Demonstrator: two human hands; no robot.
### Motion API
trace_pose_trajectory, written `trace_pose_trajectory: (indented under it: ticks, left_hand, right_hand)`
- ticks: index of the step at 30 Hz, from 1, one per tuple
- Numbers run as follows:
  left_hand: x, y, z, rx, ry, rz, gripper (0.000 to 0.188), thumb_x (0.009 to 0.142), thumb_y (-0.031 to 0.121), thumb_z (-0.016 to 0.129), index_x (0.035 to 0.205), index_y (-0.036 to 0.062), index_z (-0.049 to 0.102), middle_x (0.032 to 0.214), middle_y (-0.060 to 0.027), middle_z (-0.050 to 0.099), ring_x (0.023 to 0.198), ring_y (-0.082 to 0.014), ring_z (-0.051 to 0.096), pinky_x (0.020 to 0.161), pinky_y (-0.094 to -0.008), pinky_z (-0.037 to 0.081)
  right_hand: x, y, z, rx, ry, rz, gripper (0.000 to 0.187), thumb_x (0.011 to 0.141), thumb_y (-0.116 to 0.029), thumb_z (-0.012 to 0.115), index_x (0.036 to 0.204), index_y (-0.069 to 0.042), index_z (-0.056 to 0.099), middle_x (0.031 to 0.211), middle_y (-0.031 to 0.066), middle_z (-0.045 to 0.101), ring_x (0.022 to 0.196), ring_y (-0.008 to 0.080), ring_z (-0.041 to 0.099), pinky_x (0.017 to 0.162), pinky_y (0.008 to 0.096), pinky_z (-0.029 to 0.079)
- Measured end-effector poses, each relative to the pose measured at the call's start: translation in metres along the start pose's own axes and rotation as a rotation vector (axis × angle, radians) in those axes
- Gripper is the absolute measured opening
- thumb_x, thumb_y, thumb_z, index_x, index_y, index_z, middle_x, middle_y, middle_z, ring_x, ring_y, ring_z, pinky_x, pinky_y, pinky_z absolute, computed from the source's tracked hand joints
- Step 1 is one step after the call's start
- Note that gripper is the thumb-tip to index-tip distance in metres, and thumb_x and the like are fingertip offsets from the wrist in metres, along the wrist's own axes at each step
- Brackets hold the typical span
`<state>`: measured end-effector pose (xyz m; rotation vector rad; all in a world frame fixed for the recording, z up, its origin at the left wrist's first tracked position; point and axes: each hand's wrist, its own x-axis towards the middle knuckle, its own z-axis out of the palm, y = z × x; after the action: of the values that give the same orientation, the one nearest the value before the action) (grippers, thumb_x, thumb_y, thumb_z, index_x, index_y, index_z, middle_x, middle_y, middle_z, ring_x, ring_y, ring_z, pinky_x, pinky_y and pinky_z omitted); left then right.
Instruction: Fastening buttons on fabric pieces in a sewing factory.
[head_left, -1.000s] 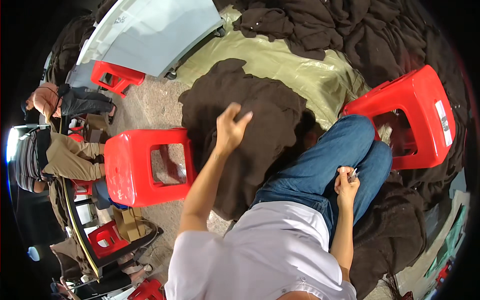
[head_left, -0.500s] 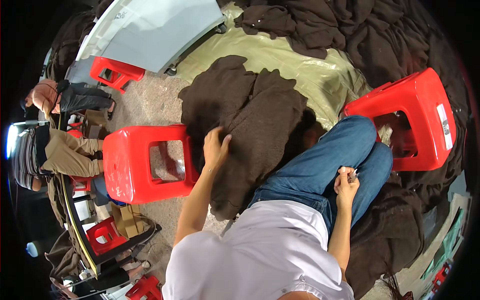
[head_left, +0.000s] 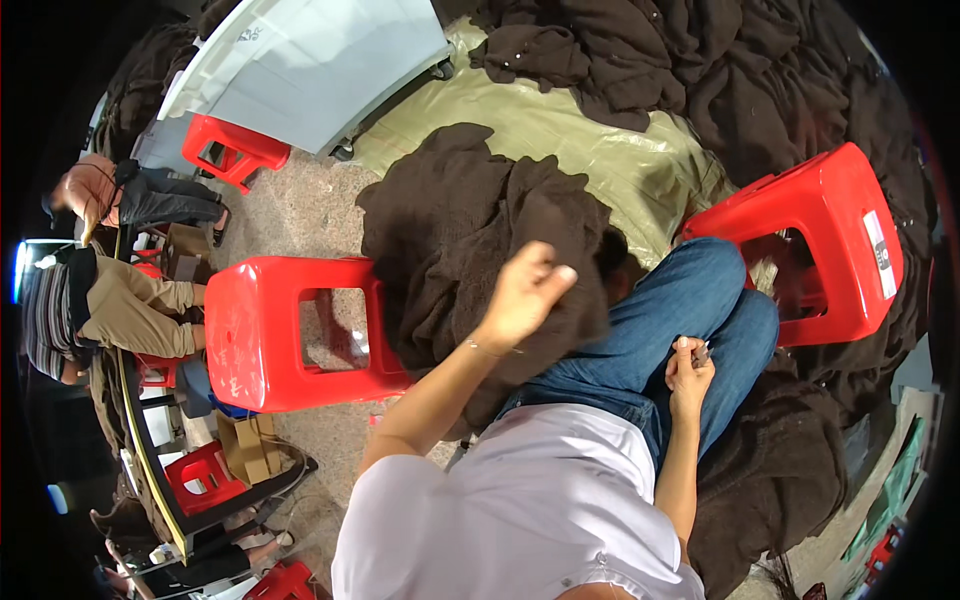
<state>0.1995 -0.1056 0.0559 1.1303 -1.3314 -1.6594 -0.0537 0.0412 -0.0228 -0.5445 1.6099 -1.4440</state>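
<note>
The white shirt (head_left: pixel 520 490) is nearest, cut off by the lower edge, with the bent knees of the blue jeans (head_left: pixel 660 315) beyond it. Over the jeans, the right hand (head_left: pixel 688 378) is closed around a small tool (head_left: pixel 703 355); only its dark tip shows past the fingers, so its kind is hard to make out. The left hand (head_left: pixel 522 295) is over the brown cloth (head_left: pixel 450 220), thumb and fingers bent and slightly blurred; whether they pinch any fabric I cannot tell.

That cloth lies rumpled to the left of the knees, its near side partly hidden by the left forearm. A dark, shadowed gap separates its right side from the jeans. On its left it meets the edge of a red stool (head_left: pixel 240 335), leaving little room there; a second stool (head_left: pixel 865 240) stands close beyond the knees on the right. Speckled floor (head_left: pixel 300 215) gives an open strip between the first stool and the grey bin (head_left: pixel 300 70), which the top edge crops. Beyond the cloth spreads a yellowish sheet (head_left: pixel 560 120), then a dark heap (head_left: pixel 750 80), also cropped.
</note>
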Motion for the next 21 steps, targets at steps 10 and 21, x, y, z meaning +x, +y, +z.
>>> trace_pose_trajectory:
  ticks: [10, 21]
  left_hand:
    - [-0.003, -0.106, -0.093, 0.793, 0.346, 0.121, 0.016, 0.089, 0.017, 0.058, 0.085, 0.0026, 0.065, 0.083, -0.0123, 0.067, 0.079, -0.03, 0.064, 0.072, -0.0362, 0.051]
    - [-0.084, -0.061, -0.102, 0.457, -0.166, -0.928, 0.042, 0.094, 0.041, 0.058, 0.117, 0.0054, 0.061, 0.076, -0.0033, 0.058, 0.061, -0.0089, 0.054, 0.051, -0.0231, 0.048]
  right_hand:
    - [-0.005, -0.003, -0.004, 0.089, -0.003, 0.062, 0.022, 0.096, -0.026, 0.061, 0.087, -0.006, 0.059, 0.055, -0.0012, 0.048, 0.04, 0.0041, 0.034, 0.036, 0.0205, 0.025]
    - [0.015, -0.255, 0.048, 0.624, -0.74, -0.357, 0.039, 0.102, -0.039, 0.04, 0.101, -0.002, 0.053, 0.079, 0.0062, 0.052, 0.04, 0.0055, 0.03, 0.037, 0.0192, 0.025]
